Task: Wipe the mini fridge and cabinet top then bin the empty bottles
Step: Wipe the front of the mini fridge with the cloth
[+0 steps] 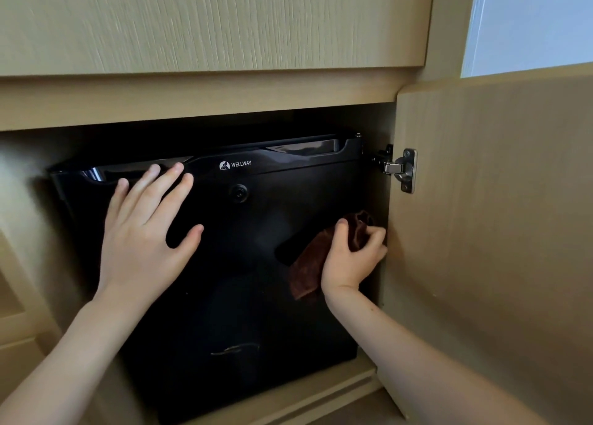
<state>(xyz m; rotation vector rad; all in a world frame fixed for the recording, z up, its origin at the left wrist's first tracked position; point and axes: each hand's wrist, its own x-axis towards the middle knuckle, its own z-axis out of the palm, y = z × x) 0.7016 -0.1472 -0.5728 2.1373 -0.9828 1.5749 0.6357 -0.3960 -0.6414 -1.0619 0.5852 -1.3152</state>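
Left hand point(144, 232) flat, fingers point(167, 181) spread; right hand point(349, 261) clenched, both forearms outstretched.

The glossy black mini fridge point(244, 264), door closed, stands upright inside the light wood-veneer cabinet point(208, 97), whose door is swung open to the right. A crumpled brown cleaning cloth point(311, 264) lies pressed against the fridge door's right side, near its edge
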